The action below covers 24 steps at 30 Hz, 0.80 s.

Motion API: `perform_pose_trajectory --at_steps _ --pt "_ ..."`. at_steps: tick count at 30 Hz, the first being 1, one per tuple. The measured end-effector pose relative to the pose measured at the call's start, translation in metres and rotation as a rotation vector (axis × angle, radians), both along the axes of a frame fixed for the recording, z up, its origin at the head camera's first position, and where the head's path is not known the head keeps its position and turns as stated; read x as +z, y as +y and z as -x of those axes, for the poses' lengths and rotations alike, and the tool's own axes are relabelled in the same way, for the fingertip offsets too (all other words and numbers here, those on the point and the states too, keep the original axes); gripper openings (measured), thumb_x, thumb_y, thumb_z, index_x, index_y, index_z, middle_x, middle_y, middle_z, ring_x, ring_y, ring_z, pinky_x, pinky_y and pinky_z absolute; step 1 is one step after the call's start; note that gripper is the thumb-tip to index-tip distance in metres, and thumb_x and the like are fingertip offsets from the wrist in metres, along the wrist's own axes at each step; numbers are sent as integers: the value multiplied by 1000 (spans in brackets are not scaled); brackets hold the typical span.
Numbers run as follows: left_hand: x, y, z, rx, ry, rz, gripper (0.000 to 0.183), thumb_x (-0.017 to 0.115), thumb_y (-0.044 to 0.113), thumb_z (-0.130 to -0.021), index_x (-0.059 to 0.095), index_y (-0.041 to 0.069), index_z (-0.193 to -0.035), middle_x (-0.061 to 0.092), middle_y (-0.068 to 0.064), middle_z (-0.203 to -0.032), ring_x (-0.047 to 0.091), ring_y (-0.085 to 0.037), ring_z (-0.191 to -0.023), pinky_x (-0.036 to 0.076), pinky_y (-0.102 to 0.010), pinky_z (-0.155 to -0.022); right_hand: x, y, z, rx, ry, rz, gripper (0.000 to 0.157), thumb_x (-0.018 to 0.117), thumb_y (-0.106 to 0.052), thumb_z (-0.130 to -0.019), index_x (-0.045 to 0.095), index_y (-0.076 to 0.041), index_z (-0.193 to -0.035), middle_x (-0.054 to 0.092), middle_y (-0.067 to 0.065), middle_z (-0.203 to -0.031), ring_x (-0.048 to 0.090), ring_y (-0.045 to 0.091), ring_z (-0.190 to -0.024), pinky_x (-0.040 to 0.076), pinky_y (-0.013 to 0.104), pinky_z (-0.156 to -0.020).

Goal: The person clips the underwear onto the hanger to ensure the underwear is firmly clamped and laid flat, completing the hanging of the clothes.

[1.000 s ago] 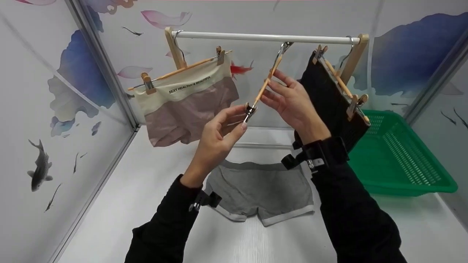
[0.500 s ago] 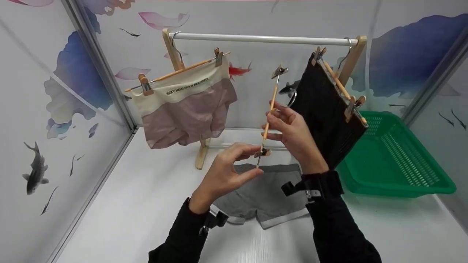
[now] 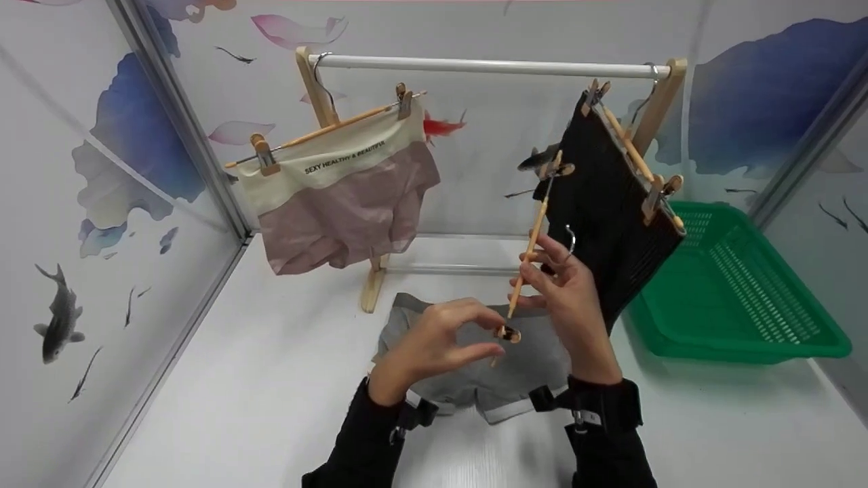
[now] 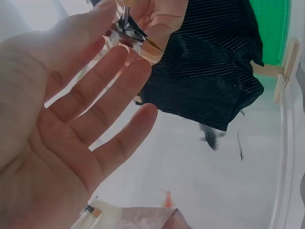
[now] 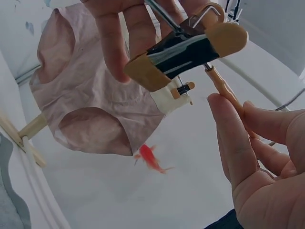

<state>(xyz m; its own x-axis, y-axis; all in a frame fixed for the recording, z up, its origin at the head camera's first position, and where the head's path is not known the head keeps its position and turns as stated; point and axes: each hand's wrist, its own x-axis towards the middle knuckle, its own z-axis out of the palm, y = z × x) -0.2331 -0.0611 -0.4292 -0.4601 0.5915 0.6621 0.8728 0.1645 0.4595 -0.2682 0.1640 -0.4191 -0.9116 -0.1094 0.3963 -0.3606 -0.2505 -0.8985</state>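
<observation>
A wooden clip hanger (image 3: 540, 215) is held off the rail, its bar running up and away, one clip at each end. My right hand (image 3: 573, 301) pinches the bar between thumb and fingers, and the metal hook sticks up beside that hand. My left hand (image 3: 441, 342) is at the near clip (image 5: 186, 57), its fingertips against or close beside it and a gap showing between thumb and index finger. In the left wrist view the left fingers are mostly straight. Grey shorts (image 3: 525, 362) with pale hems lie flat on the white table below, partly covered by both hands.
A white rail (image 3: 488, 66) on wooden posts bears mauve shorts (image 3: 359, 203) with a cream waistband at left. Black striped shorts (image 3: 610, 224) hang from it at right, close behind my right hand. A green basket (image 3: 746, 349) stands at the right.
The hanger has come off the rail, down and towards me, its far end swinging right. My right hand now pinches its bar lower down. My left hand has followed the near clip down and right.
</observation>
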Motion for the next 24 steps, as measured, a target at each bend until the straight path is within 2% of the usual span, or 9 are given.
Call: perform_pose_trajectory --at_steps 4,11,19,24 --pt "-2 3 0 43 0 24 21 78 18 -91 72 6 -107 71 -4 -100 69 -15 -94 52 -21 -85 0 -3 -3 -1 -7 3 50 65 -3 -99 51 -7 -147 57 20 -120 70 25 -84 60 46 -69" --pt "-7 2 -1 75 -1 16 19 81 15 -88 74 7 -104 72 -3 -98 69 -13 -92 53 -20 -83 -1 -6 -5 -13 -24 -27 53 65 -5 -99 46 -2 -149 58 19 -121 71 25 -87 59 47 -72" --pt "-7 2 -1 41 -21 68 23 81 10 -88 73 3 -108 73 -8 -103 70 -18 -95 53 -22 -86 -6 -4 -4 -28 -24 -73 50 66 -5 -99 51 -6 -146 61 19 -119 71 26 -86 60 46 -71" --pt "-6 -4 1 24 -29 43 25 80 8 -88 73 2 -112 74 -9 -107 70 -19 -99 54 -26 -89 -6 -4 -4 -35 23 -93 51 66 -2 -98 51 -3 -147 60 21 -121 71 27 -86 60 46 -70"
